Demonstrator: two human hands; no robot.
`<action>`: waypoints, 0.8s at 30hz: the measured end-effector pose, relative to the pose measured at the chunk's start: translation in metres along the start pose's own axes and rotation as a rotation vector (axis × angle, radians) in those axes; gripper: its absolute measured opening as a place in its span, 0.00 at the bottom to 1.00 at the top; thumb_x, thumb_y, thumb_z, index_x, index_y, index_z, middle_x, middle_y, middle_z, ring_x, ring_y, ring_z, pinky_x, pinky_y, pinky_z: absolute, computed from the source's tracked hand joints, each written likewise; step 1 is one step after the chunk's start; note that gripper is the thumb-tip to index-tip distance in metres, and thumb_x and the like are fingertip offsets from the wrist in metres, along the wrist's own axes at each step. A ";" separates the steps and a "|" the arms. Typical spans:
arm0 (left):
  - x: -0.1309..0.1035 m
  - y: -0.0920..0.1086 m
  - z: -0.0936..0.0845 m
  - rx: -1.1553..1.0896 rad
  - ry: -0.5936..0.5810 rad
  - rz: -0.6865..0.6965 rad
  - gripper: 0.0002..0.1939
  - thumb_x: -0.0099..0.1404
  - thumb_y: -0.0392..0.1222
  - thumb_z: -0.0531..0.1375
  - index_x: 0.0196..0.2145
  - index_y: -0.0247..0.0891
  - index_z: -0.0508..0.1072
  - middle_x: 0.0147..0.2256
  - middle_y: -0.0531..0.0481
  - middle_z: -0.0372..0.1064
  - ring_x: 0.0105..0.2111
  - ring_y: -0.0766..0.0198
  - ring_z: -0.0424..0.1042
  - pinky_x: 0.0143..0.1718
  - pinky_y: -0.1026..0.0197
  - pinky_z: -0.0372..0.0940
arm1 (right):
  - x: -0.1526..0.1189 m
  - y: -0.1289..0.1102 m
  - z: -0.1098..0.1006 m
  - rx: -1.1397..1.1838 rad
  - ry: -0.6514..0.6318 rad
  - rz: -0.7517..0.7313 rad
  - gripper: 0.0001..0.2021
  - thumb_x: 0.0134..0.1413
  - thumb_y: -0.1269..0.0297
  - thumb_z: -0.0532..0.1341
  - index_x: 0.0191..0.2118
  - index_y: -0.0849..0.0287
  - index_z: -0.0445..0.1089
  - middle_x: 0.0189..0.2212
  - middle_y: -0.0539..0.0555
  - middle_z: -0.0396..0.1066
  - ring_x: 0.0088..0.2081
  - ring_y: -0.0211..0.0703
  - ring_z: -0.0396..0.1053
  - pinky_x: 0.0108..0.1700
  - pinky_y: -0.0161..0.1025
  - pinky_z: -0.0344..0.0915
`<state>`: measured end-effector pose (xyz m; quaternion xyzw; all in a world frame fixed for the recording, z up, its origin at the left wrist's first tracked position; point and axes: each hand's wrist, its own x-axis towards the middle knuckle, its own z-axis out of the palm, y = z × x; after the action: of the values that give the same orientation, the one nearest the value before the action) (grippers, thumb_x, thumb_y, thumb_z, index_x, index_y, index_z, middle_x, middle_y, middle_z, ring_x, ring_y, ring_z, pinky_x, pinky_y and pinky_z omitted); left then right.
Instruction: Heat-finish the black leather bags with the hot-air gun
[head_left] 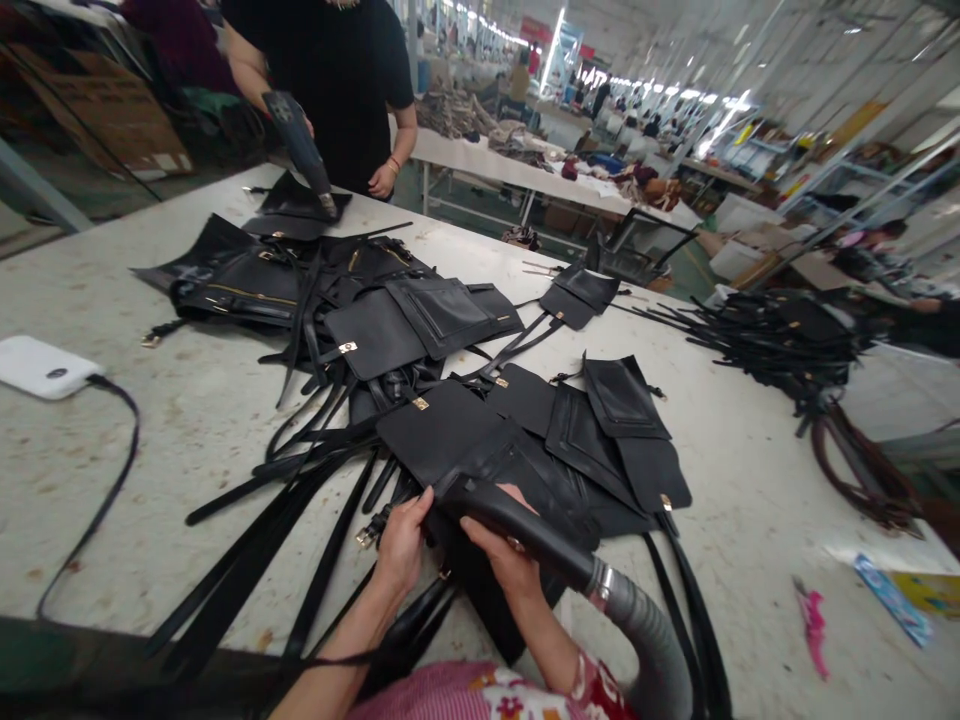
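Our left hand (403, 542) pinches a black leather piece (457, 430), its fingertips hidden, while just beside it our right hand (516, 565), partly covered, wraps a black nozzle (529, 522).

Free tabletop (202, 420) between cable (124, 476) and straps (225, 500) leftward, black bag panels (442, 310) (overlapping) in the way ahead, grey hose (658, 625) rightward.

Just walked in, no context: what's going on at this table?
A person's right hand grips a nozzle on a grey hose; the left hand touches a black bag near its tip. More bags lie on the table. Across it, a co-worker holds a tool, tip down at another black piece.
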<state>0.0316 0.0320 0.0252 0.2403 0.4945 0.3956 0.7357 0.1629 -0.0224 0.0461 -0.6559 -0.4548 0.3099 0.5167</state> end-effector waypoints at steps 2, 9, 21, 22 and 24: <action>-0.004 -0.004 0.003 -0.001 -0.003 -0.004 0.20 0.44 0.54 0.68 0.27 0.33 0.78 0.29 0.44 0.77 0.35 0.54 0.73 0.37 0.58 0.66 | 0.001 0.000 -0.004 -0.032 -0.010 -0.017 0.11 0.45 0.59 0.67 0.37 0.53 0.73 0.35 0.49 0.73 0.39 0.46 0.69 0.46 0.42 0.66; -0.012 -0.011 0.009 -0.032 -0.020 -0.037 0.17 0.41 0.46 0.71 0.29 0.33 0.78 0.28 0.46 0.77 0.31 0.57 0.73 0.34 0.59 0.65 | 0.020 0.005 -0.030 -0.087 0.219 -0.034 0.14 0.46 0.57 0.67 0.39 0.55 0.71 0.36 0.51 0.73 0.40 0.47 0.69 0.50 0.46 0.63; -0.016 -0.023 0.009 0.091 -0.072 0.028 0.13 0.39 0.35 0.69 0.28 0.34 0.79 0.27 0.47 0.77 0.29 0.59 0.72 0.37 0.60 0.65 | -0.014 0.012 -0.035 0.147 0.045 0.165 0.13 0.41 0.59 0.69 0.36 0.53 0.72 0.32 0.47 0.74 0.36 0.45 0.73 0.44 0.42 0.69; -0.017 -0.024 0.008 0.113 -0.067 0.038 0.12 0.39 0.34 0.69 0.27 0.34 0.79 0.26 0.48 0.76 0.28 0.60 0.72 0.36 0.60 0.64 | -0.016 0.012 -0.035 0.159 0.038 0.176 0.13 0.41 0.59 0.69 0.36 0.53 0.73 0.32 0.47 0.75 0.36 0.46 0.73 0.43 0.42 0.70; -0.018 -0.021 0.007 0.156 -0.078 0.031 0.11 0.38 0.34 0.69 0.25 0.34 0.79 0.24 0.50 0.75 0.27 0.62 0.70 0.33 0.62 0.64 | -0.017 0.014 -0.037 0.158 0.089 0.180 0.14 0.40 0.59 0.70 0.36 0.53 0.73 0.31 0.48 0.76 0.35 0.46 0.73 0.42 0.42 0.71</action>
<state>0.0418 0.0055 0.0216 0.3200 0.4911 0.3576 0.7270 0.1925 -0.0538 0.0418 -0.6645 -0.3449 0.3602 0.5565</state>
